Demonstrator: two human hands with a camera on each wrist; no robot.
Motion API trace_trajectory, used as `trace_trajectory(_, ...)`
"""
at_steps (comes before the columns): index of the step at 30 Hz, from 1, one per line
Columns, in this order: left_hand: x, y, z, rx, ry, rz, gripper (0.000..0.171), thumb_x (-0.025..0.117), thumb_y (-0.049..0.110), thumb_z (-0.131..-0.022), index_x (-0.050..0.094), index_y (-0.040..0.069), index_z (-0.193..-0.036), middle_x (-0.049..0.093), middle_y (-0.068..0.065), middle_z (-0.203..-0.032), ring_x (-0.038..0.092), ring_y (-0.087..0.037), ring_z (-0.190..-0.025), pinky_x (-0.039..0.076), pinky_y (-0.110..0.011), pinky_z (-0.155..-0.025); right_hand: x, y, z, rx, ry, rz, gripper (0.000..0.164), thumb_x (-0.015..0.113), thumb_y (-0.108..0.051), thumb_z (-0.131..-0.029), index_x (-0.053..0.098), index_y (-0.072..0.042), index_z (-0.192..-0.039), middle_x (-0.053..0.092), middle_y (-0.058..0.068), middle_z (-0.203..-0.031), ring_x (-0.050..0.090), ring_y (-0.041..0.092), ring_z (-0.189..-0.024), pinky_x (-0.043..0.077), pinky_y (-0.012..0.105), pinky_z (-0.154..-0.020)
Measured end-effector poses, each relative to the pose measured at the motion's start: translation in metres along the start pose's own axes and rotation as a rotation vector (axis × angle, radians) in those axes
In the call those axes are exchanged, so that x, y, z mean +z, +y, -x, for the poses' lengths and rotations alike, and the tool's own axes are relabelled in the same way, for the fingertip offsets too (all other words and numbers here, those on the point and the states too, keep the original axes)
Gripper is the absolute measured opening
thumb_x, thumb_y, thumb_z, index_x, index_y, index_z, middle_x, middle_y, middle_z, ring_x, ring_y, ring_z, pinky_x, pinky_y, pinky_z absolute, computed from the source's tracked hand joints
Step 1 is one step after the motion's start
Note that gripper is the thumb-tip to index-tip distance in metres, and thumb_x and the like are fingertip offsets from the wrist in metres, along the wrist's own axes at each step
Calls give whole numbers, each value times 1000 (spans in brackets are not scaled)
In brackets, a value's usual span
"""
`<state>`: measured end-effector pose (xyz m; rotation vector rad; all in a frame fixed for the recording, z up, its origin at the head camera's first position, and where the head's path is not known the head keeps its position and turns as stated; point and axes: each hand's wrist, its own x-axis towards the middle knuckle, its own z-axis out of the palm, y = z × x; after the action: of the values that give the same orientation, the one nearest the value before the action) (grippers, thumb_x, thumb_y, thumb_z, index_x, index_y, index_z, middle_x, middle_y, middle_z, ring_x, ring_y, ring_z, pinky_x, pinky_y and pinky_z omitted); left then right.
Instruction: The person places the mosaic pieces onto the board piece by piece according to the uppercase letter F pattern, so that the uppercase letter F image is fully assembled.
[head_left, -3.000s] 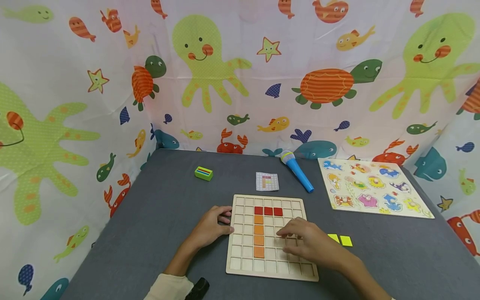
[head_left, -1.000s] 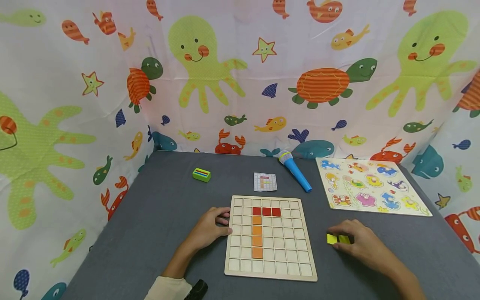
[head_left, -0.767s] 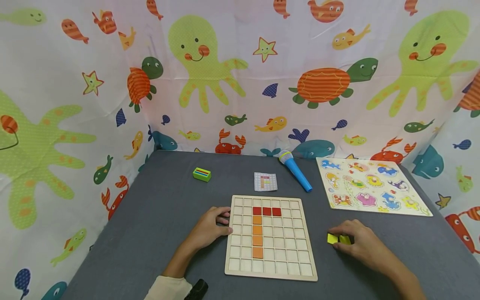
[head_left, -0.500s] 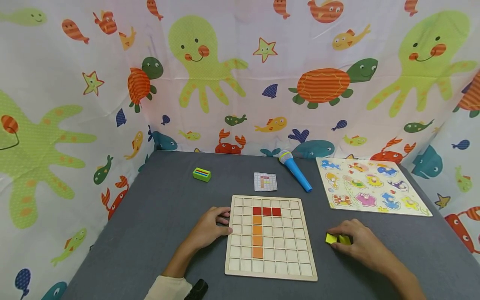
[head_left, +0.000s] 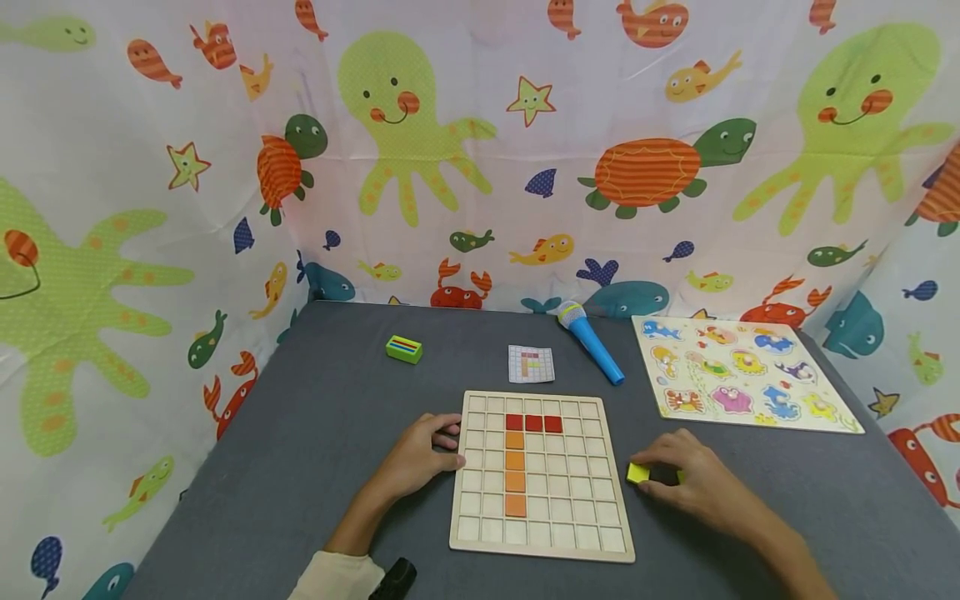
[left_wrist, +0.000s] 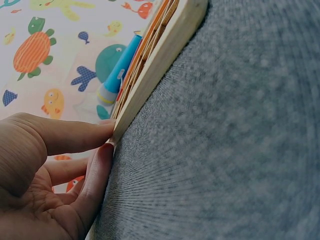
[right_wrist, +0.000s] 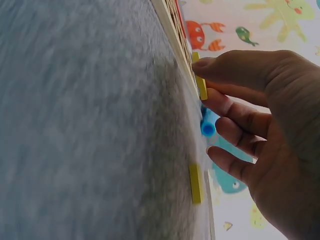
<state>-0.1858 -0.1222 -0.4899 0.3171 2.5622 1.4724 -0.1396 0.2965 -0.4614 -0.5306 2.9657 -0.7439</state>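
A wooden grid board (head_left: pixel 562 486) lies flat on the table, with a row of red square tiles (head_left: pixel 533 424) and a column of orange square tiles (head_left: pixel 514 461) in its cells. At the board's left edge my left hand (head_left: pixel 415 455) holds it with thumb and fingertips, seen close in the left wrist view. Just right of the board, my right hand (head_left: pixel 697 482) pinches a yellow square tile (head_left: pixel 637 473) between thumb and index finger. A second yellow tile (right_wrist: pixel 196 183) lies on the table under that hand, mostly hidden in the head view.
Behind the board is a small printed pattern card (head_left: pixel 531 364). A green block with coloured stripes (head_left: pixel 404 350) sits back left. A blue toy microphone (head_left: pixel 592 343) and a sea-animal puzzle board (head_left: pixel 738 421) are back right. A patterned curtain (head_left: pixel 525 167) surrounds the table.
From over the board, my right hand went right to the two yellow tiles. It now pinches one and has moved it left towards the board. My left hand stays at the board's edge.
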Motion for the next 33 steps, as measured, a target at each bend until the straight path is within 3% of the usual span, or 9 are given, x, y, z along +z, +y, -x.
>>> trace_trajectory(14, 1, 1, 1, 16, -1, 9, 61, 86, 4, -86, 63, -2, -142, 63, -10, -122, 68, -21, -106, 55, -37, -91, 12, -29, -24, -101, -46, -68, 24, 82, -37, -93, 80, -27, -114, 65, -17, -110, 48, 7, -102, 48, 32, -83)
trace_trajectory(22, 1, 1, 2, 20, 9, 10, 62, 87, 4, -84, 63, -2, -142, 64, -10, -121, 68, -21, -105, 55, -40, -91, 24, -44, -37, -165, -53, -119, 21, 80, -27, -96, 80, -21, -116, 66, -13, -111, 48, 10, -102, 48, 30, -82)
trace_trajectory(33, 1, 1, 1, 19, 9, 3, 62, 86, 3, -84, 63, -2, -142, 64, -11, -121, 68, -22, -105, 55, -41, -91, 38, -64, -57, -206, -103, -91, 22, 78, -26, -97, 79, -20, -118, 66, -13, -115, 54, 13, -114, 52, 44, -98)
